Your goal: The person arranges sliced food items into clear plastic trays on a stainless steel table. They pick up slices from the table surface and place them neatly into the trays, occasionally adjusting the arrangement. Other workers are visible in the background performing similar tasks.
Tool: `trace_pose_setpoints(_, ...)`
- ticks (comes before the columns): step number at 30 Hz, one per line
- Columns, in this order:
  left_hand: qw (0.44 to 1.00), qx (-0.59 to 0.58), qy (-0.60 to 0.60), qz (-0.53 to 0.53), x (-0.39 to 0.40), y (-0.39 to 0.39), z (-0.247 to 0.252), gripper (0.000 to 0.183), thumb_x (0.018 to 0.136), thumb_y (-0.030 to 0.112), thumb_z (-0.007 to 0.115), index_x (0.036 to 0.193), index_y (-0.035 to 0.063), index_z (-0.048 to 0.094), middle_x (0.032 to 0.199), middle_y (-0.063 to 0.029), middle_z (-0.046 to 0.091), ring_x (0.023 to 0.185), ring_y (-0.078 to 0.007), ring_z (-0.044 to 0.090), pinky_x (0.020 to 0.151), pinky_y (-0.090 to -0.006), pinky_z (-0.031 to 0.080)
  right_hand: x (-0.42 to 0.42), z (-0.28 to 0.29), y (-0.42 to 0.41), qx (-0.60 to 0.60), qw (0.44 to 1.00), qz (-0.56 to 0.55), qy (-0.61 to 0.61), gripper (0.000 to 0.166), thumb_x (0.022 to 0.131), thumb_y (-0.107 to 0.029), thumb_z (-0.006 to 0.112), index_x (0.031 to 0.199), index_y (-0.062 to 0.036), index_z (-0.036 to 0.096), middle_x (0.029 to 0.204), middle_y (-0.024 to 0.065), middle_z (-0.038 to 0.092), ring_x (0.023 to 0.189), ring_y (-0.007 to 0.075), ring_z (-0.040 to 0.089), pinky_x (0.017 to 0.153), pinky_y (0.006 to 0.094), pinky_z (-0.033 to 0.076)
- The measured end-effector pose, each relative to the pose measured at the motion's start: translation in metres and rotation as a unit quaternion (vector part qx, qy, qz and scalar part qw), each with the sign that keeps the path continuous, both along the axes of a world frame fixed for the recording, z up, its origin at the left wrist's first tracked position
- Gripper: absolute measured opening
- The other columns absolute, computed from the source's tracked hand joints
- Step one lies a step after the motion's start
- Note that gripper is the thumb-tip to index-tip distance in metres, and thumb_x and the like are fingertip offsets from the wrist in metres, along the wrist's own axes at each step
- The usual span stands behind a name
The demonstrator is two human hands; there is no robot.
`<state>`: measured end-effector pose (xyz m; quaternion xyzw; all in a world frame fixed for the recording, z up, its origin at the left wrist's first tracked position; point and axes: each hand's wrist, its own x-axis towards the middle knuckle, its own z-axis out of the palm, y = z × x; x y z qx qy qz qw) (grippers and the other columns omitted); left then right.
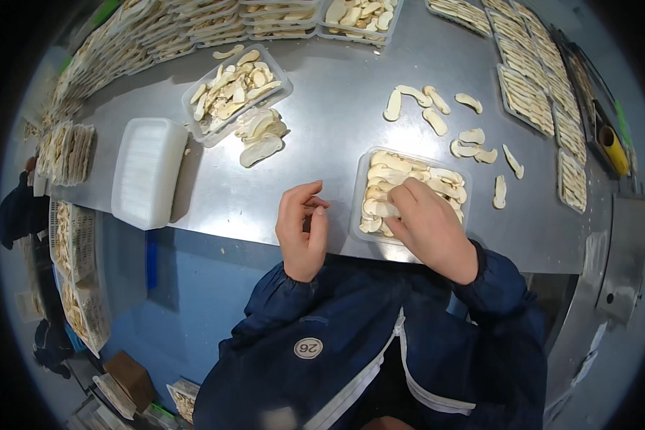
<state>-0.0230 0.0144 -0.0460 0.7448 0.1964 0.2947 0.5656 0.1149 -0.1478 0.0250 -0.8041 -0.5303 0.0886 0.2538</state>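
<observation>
In front of me on the steel table stands a clear plastic tray (358, 207) filled with rows of sliced mushrooms (389, 174). My right hand (435, 228) is over the tray, its thumb and fingers pinching a mushroom slice (379, 208) at the left side of the rows. To the left of the tray my left hand (302, 231) hovers near the table edge, fingers loosely curled and apart, with nothing in it. Loose mushroom slices (435, 121) lie scattered beyond the tray and to its right. Farther left, a small pile of slices (260, 140) rests on the table.
A tilted tray of jumbled slices (236, 91) sits back left, beside a stack of empty plastic trays (148, 172). Filled trays are stacked along the far edge (193, 27) and laid out at right (524, 99). Perforated crates (78, 247) stand off the table at left.
</observation>
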Motion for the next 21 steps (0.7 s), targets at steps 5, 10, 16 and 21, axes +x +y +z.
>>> trace_pose_setpoints(5,1.0,-0.011,-0.016,0.005,0.0,0.0,-0.002,0.032,0.087,-0.005,0.047,0.118,-0.004,0.055,0.112,-0.0115,0.053,0.088,-0.0154,0.058,0.074,-0.0242,0.047,0.016,0.006,-0.005,-0.002,1.0,-0.029,-0.004,0.025,0.075,-0.007,0.069,0.094,-0.0007,0.053,0.09,0.0149,0.052,0.086,0.0335,0.055,0.073,0.0402,0.047)
trace_pose_setpoints(10,0.999,-0.012,-0.041,0.026,-0.001,0.0,-0.002,0.03,0.085,-0.008,0.048,0.113,-0.0032,0.059,0.107,-0.0138,0.057,0.084,-0.0183,0.061,0.072,-0.0272,0.049,0.106,0.005,-0.021,0.013,0.97,-0.208,-0.125,0.021,0.075,-0.012,0.072,0.092,-0.0025,0.063,0.086,0.013,0.061,0.082,0.0329,0.061,0.069,0.0409,0.048)
trace_pose_setpoints(16,0.998,-0.013,-0.049,0.037,0.0,0.0,-0.001,0.029,0.085,-0.009,0.048,0.111,-0.003,0.06,0.106,-0.0137,0.057,0.083,-0.0185,0.062,0.072,-0.0276,0.05,0.137,-0.016,-0.001,-0.051,0.97,-0.224,-0.085,0.027,0.075,-0.022,0.073,0.09,-0.0011,0.064,0.082,0.0146,0.062,0.074,0.0319,0.061,0.065,0.0398,0.047)
trace_pose_setpoints(21,0.999,0.0,-0.039,0.004,0.001,0.001,-0.001,0.03,0.088,-0.007,0.045,0.116,-0.0048,0.055,0.113,-0.0121,0.051,0.089,-0.0161,0.058,0.078,-0.0262,0.048,0.137,-0.037,0.004,-0.035,0.972,-0.181,-0.144,0.025,0.075,-0.022,0.069,0.083,0.0,0.058,0.082,0.0172,0.059,0.079,0.0366,0.059,0.068,0.0441,0.048)
